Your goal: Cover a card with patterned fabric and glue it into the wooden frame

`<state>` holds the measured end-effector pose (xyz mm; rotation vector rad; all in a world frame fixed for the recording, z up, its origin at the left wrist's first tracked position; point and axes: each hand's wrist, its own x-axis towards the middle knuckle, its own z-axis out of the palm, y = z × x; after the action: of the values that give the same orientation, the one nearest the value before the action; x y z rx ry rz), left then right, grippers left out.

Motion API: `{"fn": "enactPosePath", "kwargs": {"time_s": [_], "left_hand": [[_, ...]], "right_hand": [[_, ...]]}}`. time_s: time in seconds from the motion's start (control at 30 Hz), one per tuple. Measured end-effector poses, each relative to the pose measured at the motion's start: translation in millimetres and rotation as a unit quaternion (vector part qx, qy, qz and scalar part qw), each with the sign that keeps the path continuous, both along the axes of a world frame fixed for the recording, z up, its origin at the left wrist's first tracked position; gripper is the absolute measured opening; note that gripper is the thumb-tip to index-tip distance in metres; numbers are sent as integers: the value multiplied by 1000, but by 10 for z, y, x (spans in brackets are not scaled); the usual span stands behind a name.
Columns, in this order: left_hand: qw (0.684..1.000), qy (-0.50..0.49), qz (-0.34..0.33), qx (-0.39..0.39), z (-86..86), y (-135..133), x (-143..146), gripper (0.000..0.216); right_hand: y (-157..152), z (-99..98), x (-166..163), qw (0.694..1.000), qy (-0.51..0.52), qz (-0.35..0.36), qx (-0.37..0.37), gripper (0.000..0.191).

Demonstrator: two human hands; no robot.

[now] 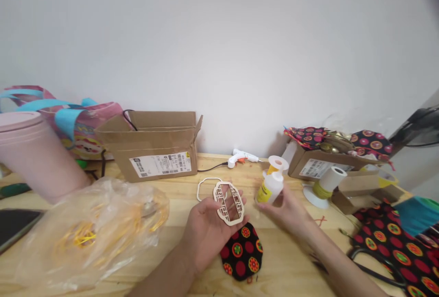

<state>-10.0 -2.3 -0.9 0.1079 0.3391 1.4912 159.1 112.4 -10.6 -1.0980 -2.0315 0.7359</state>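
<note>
My left hand [209, 226] lies palm up over the wooden table [178, 260], with a pale cut-out wooden frame [228, 203] resting on its fingers. My right hand [286, 208] is wrapped round a white glue bottle [270, 187] with a yellow label, held just right of the frame. Below my left hand lies an oval piece of black fabric [243, 252] with red and orange dots. A second thin wooden outline [206, 186] sits on the table behind the frame.
An open cardboard box [154, 151] stands at the back, a white glue gun [242, 157] beside it. A clear bag with yellow bits [92, 228] lies left, a pink tub [32, 155] behind it. Right: a box with fabric [325, 157], spools [325, 185], patterned cloth [394, 246].
</note>
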Motion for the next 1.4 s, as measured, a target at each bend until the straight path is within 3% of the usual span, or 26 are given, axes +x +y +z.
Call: {"fn": "enactPosePath", "kwargs": {"time_s": [0.07, 0.13, 0.17, 0.2, 0.27, 0.3, 0.47, 0.8, 1.03, 1.23, 1.33, 1.4], "left_hand": [[1000, 3, -1, -13, -26, 19, 6, 39], [1000, 3, -1, -22, -44, 39, 12, 40], [1000, 3, -2, -27, -49, 47, 15, 40], [1000, 3, -4, -29, -51, 54, 18, 40], [999, 3, -10, -31, -47, 61, 23, 40], [999, 3, -12, -29, -43, 62, 25, 39], [1000, 6, -11, -18, -31, 57, 23, 38], [1000, 7, -19, -21, -53, 50, 4, 42], [1000, 8, -18, -24, -27, 52, 18, 42], [1000, 8, -21, -19, -31, 46, 13, 43], [1000, 9, -20, -16, -40, 37, 11, 43], [1000, 9, -20, -15, -43, 36, 8, 43]], "right_hand": [[-103, 105, 93, 998, 25, -51, 39, 48], [-271, 186, 163, 992, 36, -89, 82, 35], [-376, 198, 178, 993, 26, -69, 94, 20], [-486, 187, 178, 994, -20, 13, 104, 14], [-688, 107, 133, 983, -99, 133, 73, 18], [-765, 51, 97, 976, -130, 161, 67, 21], [-834, -92, -9, 961, -198, 190, 17, 14], [-750, 137, 95, 946, -185, 257, -71, 25], [-759, 12, 128, 942, -178, 284, 26, 17], [-790, 1, 128, 944, -160, 283, 56, 21], [-781, 48, 140, 931, -171, 311, 92, 22], [-772, 49, 157, 912, -196, 327, 155, 20]]}}
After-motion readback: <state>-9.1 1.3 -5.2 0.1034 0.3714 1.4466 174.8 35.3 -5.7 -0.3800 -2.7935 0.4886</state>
